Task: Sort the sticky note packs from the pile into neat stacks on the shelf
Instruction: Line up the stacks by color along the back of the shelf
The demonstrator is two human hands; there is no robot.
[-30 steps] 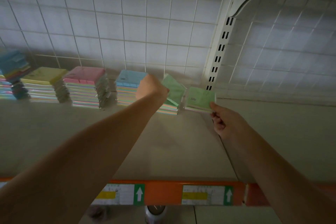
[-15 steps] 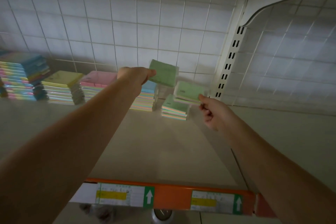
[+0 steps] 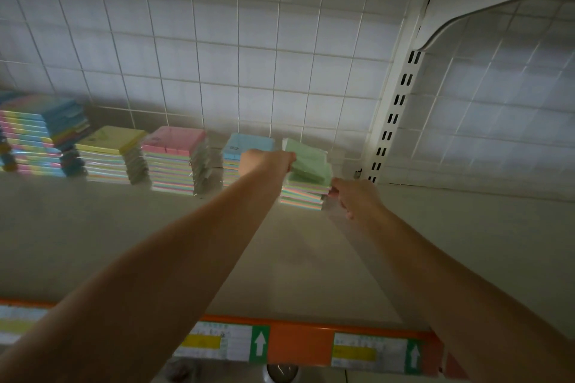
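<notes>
A: State the current step.

B: Placement. The left hand grips a green-topped sticky note pack, tilted, directly above the green stack. The right hand pinches the right edge of a pack near that stack's top.

A: Next move?

B: In my judgement, level the tilted pack, align its edges with the stack below, lower it flat, then release. The right hand should steady the stack to prevent sliding.

A: Surroundings?

B: The stack sits on a pale shelf. Left of the left hand: blue stack, pink stack, yellow stack and a mixed pile. Behind both hands: a wire grid back panel. Beyond the right hand: a slotted upright. An orange price rail runs along the near edge.
</notes>
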